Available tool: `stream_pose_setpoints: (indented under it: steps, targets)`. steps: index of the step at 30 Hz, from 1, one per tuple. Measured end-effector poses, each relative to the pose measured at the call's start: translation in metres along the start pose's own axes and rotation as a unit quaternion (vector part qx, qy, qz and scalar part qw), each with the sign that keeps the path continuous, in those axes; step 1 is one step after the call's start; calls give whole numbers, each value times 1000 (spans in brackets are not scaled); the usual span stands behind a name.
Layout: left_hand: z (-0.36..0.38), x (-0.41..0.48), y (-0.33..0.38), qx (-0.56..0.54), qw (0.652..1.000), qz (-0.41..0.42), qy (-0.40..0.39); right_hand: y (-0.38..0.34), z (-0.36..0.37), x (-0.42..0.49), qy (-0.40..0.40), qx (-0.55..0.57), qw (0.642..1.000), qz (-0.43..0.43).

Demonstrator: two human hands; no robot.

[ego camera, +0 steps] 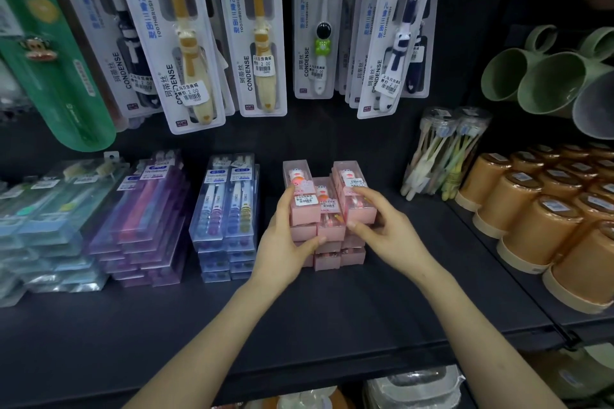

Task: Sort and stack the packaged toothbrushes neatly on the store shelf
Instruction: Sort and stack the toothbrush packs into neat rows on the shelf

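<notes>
Squaring up a stack seemed to be the job in hand: the left fingers (286, 199) lay pressed together and lightly curved up the left side of the pink boxes (329, 229), their tips reaching the top box, while the left thumb (310, 241) lay across the front of the lower boxes, so that the left hand (282, 242) wrapped the stack's near-left corner. The right fingers (365, 194) were slightly spread and arched over the lid of the top right box, with the right thumb (357, 226) against its front edge, pinching that box between them. The right hand (388, 232) probably held it this way to nudge it into line, since the top boxes sat unevenly, one set lower between two raised ones. Each box showed a small cartoon-handled toothbrush and a white price sticker. Both wrists were nearly straight and both bare forearms reached in from the bottom of the view, converging on the stack. The stack stood in the middle of the dark shelf (299, 315), towards the back. Just to its left sat a neat pile of clear two-brush packs (226, 206), then purple packs (146, 209) lying less evenly. Well to the right stood orange cups (538, 226), and children's toothbrushes on cards (262, 26) hung above.
</notes>
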State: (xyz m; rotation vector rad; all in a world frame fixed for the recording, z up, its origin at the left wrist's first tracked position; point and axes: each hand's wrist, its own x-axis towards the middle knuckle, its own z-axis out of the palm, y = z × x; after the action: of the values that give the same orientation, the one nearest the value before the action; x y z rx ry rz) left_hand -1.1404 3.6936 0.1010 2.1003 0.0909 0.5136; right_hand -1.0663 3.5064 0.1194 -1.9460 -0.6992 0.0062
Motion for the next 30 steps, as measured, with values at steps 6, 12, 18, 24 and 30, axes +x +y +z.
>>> stream_pose_setpoints:
  steps: [6,12,18,24,30]
  targets:
    - [-2,2,0,13,1000,1,-3,-4,3,-3,-1,-17,1000,3]
    - [1,-15,-14,-28,998,-61,-21,9,15,-19,23,27,998,61]
    - [18,-29,-25,-21,994,-109,-20,31,42,-31,3,55,994,90]
    - [23,-27,-25,21,994,-103,24,37,58,-29,88,29,992,85]
    - [24,-26,-24,43,993,-101,46,38,64,-26,112,-11,990,87]
